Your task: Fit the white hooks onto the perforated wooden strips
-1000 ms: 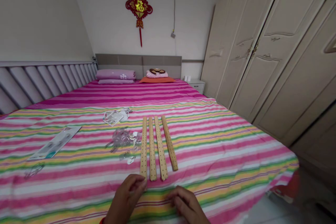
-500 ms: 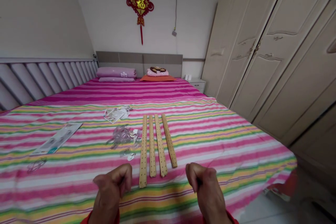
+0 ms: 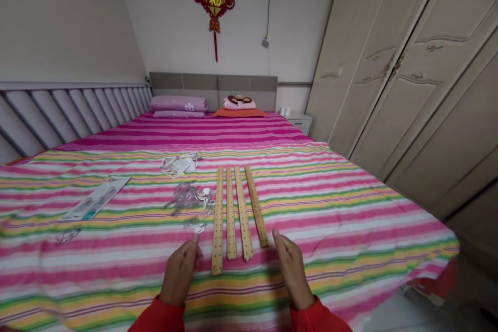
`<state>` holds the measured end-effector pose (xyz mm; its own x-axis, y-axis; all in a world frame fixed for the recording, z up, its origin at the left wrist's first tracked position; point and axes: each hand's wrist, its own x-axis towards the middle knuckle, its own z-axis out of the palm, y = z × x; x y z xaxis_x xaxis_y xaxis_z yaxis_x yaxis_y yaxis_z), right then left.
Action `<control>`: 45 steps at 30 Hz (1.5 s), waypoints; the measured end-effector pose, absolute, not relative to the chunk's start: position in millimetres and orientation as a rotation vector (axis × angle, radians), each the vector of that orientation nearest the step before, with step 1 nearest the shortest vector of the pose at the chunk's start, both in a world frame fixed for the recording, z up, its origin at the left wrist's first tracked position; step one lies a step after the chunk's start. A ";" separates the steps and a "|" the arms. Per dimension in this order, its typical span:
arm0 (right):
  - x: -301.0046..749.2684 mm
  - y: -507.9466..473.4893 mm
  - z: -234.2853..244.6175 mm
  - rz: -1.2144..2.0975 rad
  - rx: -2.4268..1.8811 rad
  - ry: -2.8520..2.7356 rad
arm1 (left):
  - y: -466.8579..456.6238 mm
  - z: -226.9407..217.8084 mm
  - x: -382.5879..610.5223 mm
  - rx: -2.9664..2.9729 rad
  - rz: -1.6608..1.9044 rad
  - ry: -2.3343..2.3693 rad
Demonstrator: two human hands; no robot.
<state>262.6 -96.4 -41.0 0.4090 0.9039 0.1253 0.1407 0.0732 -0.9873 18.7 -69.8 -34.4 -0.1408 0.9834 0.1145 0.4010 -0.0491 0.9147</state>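
Several long tan strips [image 3: 241, 212] with rows of small dark dots lie side by side on the striped bed cover, the rightmost one slanted. My left hand [image 3: 179, 272] hovers near their lower left end, thumb stretched out, nothing held. On the other side, my right hand [image 3: 291, 270] is beside the rightmost strip's near end. Its thumb points forward and it too holds nothing. The other fingers of both hands are partly hidden. Left of the strips lies a pile of small clear plastic packets [image 3: 189, 196] with white tags.
Farther back is a heap of white cards and packets [image 3: 181, 164]. A long clear package [image 3: 97, 198] and a thin wire-like loop [image 3: 68, 235] lie at left. The bed has a side rail [image 3: 73, 116]; a wardrobe [image 3: 389, 88] stands at right.
Both hands have gone from curled fists to having their thumbs stretched forward. The view has shifted slightly, and the red sleeves show more. The strips and packets stay in place.
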 end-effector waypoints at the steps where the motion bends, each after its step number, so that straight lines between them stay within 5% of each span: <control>1: 264.7 -93.7 -48.7 0.693 -1.422 -1.028 | -64.0 -40.9 13.4 1.525 1.195 1.642; 10: 270.4 -73.5 -94.6 0.392 -1.514 -1.244 | -8.3 -80.0 -5.1 1.911 1.279 1.764; 19: 261.1 -69.1 -95.9 0.463 -1.511 -1.216 | 9.3 -93.6 -1.8 1.979 1.247 1.759; 27: 255.8 -78.0 -90.2 0.457 -1.496 -1.142 | -9.9 -65.1 0.5 1.664 1.410 1.644; 37: 262.1 -99.6 -83.1 0.483 -1.489 -1.172 | -56.7 -15.6 47.4 0.724 1.175 1.194; 45: 246.5 -109.4 -42.5 0.930 -1.137 -1.109 | -73.7 -14.4 85.3 0.902 1.054 1.168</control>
<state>246.5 -109.4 -42.5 0.2168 0.9585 0.1850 -0.0155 0.1928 -0.9811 85.3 -73.7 -14.4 0.0670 0.9615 -0.2666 -0.1665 0.2742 0.9471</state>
